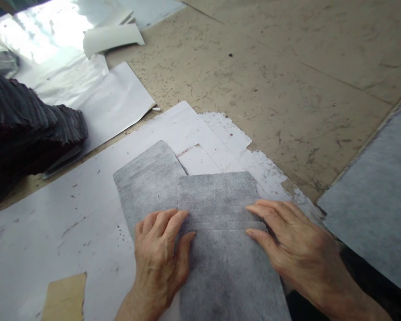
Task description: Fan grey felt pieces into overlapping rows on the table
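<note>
A grey, felt-like fabric piece [227,272] lies in front of me, with crosswise creases and a narrow fold near its upper part. At the fold's left end, my left hand [162,252] has its thumb below and its fingers above, gripping the fabric. My right hand [292,243] does the same at the right edge, thumb and forefinger on either side of the fold. A second grey piece [150,178] lies tilted, partly under the first and partly behind my left hand.
White paper sheets [53,240] with torn edges cover the worn brown table [287,67]. A tan paper scrap [65,296] lies lower left. Dark layered fabric [30,129] is stacked at left, beneath curled white card [113,38]. A larger grey sheet [374,200] lies at right.
</note>
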`<state>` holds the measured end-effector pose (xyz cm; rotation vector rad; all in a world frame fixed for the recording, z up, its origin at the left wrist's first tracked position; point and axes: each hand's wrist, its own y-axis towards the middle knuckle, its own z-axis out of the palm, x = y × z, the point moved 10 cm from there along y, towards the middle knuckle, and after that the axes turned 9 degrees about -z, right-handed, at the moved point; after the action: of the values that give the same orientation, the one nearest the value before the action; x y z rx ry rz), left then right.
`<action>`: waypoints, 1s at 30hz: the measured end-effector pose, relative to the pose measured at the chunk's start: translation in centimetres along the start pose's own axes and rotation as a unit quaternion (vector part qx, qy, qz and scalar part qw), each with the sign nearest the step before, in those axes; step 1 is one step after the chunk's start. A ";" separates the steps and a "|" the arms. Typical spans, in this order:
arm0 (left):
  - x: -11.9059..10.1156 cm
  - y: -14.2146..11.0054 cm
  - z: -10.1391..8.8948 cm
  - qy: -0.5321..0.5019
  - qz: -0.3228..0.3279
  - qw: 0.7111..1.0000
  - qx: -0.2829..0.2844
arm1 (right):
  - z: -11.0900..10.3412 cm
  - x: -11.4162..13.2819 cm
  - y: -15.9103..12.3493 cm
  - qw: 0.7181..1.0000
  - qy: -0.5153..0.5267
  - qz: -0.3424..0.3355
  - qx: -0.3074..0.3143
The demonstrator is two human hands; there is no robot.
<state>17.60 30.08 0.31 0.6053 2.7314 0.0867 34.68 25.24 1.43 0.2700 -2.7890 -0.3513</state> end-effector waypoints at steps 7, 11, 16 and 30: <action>0.9 0.3 1.0 -0.055 -0.037 0.997 0.038 | 1.2 -2.0 -0.6 0.995 0.029 0.089 0.034; 1.8 -0.4 1.0 -0.070 -0.080 0.993 0.048 | 1.0 -2.4 -2.1 0.989 0.028 0.144 0.019; 2.8 -1.3 0.9 -0.087 -0.125 0.987 0.048 | 0.7 -2.5 -3.4 0.981 0.042 0.189 0.004; 4.6 -1.1 2.2 -0.151 -0.239 0.952 0.121 | 1.1 -3.1 -2.7 0.973 0.085 0.213 0.005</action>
<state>13.98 31.01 -3.31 -0.0042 2.5189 -0.4282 37.57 23.57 -1.20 -0.2824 -2.5866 -0.1982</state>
